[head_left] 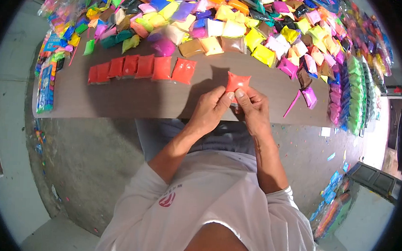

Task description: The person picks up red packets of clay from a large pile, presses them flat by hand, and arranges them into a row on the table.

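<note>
Between my two hands, near the table's front edge, I hold a small red packet (238,82) upright, its contents soft-looking inside clear film. My left hand (212,109) pinches its lower left part with the thumb on the front. From the other side my right hand (255,111) grips the lower right part, thumb also pressed on the front. The packet's bottom is partly hidden by my thumbs. To the left of my hands lies a row of several similar red packets (161,68), some overlapping.
A big heap of multicoloured packets (206,23) covers the back of the brown table (134,97). Strips of green packets (356,95) and pink packets (335,103) hang at the right edge. Printed packaging (46,88) stands at the left edge. A purple packet (309,98) lies right of my hands.
</note>
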The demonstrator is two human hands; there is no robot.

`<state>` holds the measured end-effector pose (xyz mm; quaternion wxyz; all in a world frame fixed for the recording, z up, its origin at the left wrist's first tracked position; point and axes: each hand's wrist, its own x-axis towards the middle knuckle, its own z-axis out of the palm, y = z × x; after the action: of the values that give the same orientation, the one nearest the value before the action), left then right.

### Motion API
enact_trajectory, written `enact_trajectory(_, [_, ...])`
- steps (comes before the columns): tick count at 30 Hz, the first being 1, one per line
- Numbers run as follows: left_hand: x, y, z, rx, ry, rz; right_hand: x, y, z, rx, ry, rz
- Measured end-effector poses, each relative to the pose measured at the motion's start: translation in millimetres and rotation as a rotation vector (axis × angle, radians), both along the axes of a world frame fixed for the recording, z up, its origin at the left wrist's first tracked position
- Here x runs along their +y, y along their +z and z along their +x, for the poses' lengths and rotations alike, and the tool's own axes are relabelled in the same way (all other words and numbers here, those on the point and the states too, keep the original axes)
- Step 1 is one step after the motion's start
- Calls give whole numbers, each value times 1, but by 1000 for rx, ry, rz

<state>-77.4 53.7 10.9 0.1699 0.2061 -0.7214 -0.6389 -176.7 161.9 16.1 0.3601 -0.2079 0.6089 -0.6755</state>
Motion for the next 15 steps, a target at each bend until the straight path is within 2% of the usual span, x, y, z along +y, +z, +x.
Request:
enact_trajectory(4, [-2, -8, 0, 18, 19, -80, -5, 9, 1, -60, -67, 83])
enact_trajectory(7, [-9, -2, 5, -21, 24, -101, -14, 8, -2, 48, -58, -1])
enact_trajectory(9, [-21, -4, 18, -104, 108, -257, -22, 1, -2, 48, -62, 69])
enact_trajectory(10, [-29, -5, 27, -104, 122, -258, -27, 0, -1, 51, -49, 67])
enact_trajectory(12, [-49, -6, 51, -41, 324, -283, -42, 2, 3, 190, -137, 186])
enact_trajectory(13, [-58, -7, 63, -40, 333, -284, -48, -3, 4, 193, -129, 184])
enact_trajectory(15, [-72, -8, 84, -84, 473, -387, -58, -14, 7, 703, -140, 331])
